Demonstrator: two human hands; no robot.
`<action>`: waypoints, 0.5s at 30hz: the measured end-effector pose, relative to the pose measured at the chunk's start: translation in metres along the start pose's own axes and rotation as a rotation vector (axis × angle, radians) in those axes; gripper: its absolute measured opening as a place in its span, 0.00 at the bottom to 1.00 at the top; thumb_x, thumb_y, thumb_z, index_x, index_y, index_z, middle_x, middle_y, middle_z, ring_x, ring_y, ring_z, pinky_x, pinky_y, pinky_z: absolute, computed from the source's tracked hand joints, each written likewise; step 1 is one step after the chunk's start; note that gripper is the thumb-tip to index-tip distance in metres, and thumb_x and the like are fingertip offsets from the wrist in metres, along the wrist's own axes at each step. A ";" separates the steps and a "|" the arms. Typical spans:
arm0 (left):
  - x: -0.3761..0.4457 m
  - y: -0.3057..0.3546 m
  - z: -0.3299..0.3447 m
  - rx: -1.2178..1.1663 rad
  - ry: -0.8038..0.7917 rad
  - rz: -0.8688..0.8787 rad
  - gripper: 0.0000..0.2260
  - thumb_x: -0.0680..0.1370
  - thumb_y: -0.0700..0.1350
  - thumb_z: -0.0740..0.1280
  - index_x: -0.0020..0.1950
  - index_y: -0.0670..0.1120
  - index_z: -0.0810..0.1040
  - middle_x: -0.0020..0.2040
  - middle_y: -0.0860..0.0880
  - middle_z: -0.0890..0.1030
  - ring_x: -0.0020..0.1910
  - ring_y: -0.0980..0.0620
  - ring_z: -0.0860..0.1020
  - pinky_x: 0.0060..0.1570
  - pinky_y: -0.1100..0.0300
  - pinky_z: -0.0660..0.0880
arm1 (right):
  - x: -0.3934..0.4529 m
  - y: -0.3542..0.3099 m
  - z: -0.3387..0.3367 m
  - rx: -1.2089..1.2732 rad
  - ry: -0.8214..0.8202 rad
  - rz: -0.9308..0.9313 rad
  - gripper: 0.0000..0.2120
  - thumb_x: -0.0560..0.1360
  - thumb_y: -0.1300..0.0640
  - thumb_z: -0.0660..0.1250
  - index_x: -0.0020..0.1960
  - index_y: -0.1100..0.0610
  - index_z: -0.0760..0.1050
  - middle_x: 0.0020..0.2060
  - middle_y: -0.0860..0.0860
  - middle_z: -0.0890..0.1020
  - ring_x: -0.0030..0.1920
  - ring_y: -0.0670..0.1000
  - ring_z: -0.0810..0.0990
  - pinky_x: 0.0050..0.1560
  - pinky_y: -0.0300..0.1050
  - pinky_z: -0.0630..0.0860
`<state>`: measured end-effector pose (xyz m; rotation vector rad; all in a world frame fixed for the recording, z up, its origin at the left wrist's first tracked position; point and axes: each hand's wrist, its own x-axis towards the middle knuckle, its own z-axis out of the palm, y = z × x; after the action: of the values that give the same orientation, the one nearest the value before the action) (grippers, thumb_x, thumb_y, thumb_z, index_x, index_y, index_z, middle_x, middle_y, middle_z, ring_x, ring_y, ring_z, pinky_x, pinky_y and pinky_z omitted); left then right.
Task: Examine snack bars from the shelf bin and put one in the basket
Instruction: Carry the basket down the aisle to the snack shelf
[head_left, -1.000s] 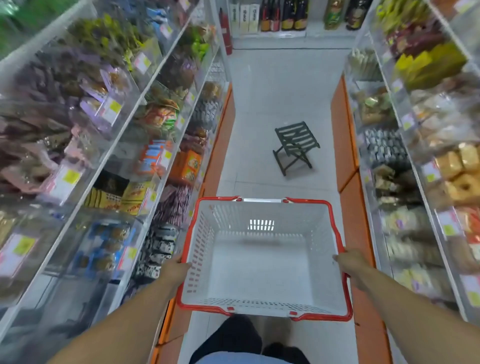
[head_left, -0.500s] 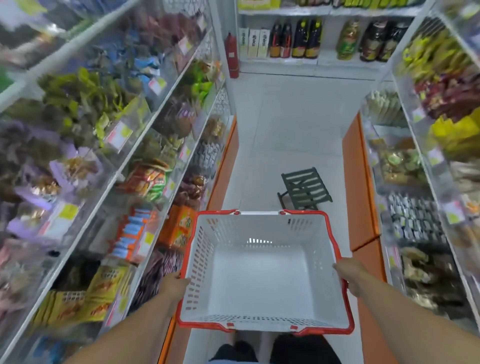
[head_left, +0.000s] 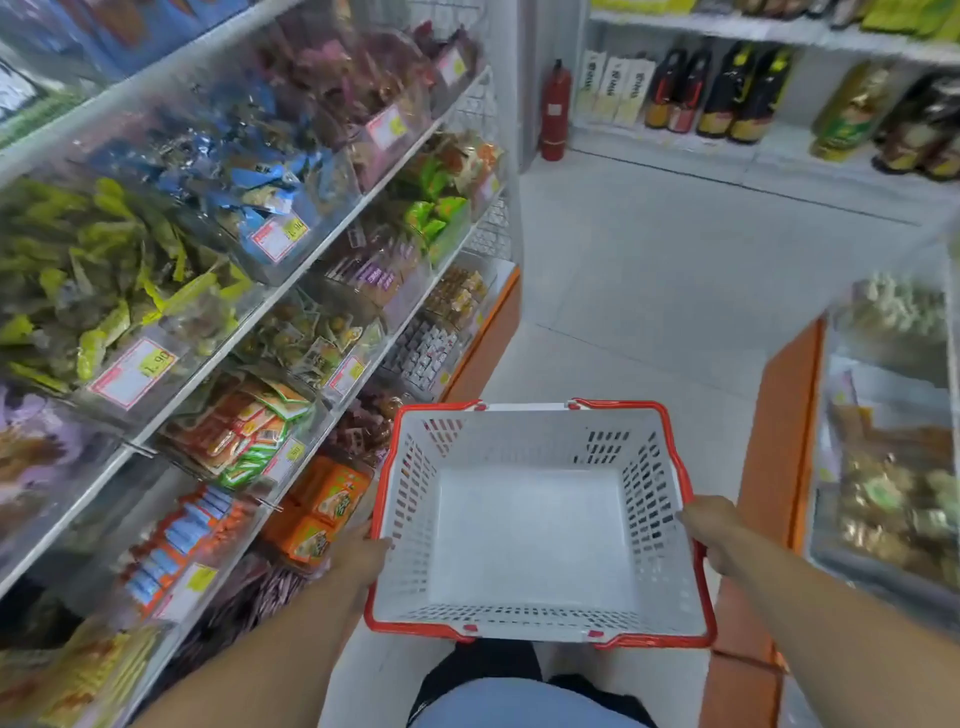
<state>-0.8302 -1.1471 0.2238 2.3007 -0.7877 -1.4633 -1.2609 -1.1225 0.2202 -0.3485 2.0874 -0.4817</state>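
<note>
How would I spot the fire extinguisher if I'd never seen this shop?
Follow the left shelving to its far end, where it meets the back wall's bottle shelf. The fire extinguisher stands on the floor in that corner: the only red cylinder, taller than the nearby bottles.

We read "1.90" on the yellow price tag (head_left: 136, 372) of the green-snack bin (head_left: 104, 291); other labels stay illegible.

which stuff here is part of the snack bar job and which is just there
For the job:
basket, nothing in it yet
left hand and right hand, each gripping a side rim
shelf bins of wrapped snacks

Just there:
fire extinguisher
bottles on the back shelf
orange shelf base
</note>
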 end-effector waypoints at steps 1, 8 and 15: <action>0.002 0.009 0.008 -0.041 0.011 -0.017 0.21 0.79 0.32 0.67 0.72 0.41 0.75 0.58 0.37 0.82 0.49 0.39 0.83 0.48 0.48 0.83 | 0.013 -0.018 -0.006 -0.030 -0.006 -0.019 0.11 0.79 0.70 0.59 0.58 0.71 0.76 0.52 0.67 0.81 0.50 0.64 0.81 0.48 0.54 0.77; 0.044 0.047 0.054 -0.297 -0.042 -0.136 0.19 0.81 0.31 0.63 0.71 0.44 0.75 0.63 0.36 0.81 0.58 0.34 0.81 0.59 0.34 0.77 | 0.092 -0.140 -0.003 -0.206 -0.062 -0.104 0.07 0.77 0.70 0.61 0.44 0.66 0.77 0.42 0.64 0.81 0.41 0.61 0.80 0.40 0.51 0.74; 0.075 0.071 0.076 -0.401 0.039 -0.215 0.15 0.81 0.33 0.65 0.68 0.39 0.77 0.58 0.36 0.82 0.52 0.36 0.83 0.56 0.41 0.80 | 0.136 -0.253 0.021 -0.435 -0.112 -0.177 0.06 0.80 0.68 0.62 0.45 0.63 0.73 0.44 0.59 0.76 0.43 0.58 0.75 0.44 0.51 0.74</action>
<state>-0.8944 -1.2458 0.1724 2.1415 -0.2098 -1.4963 -1.3001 -1.4076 0.2276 -0.8000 2.0496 -0.0998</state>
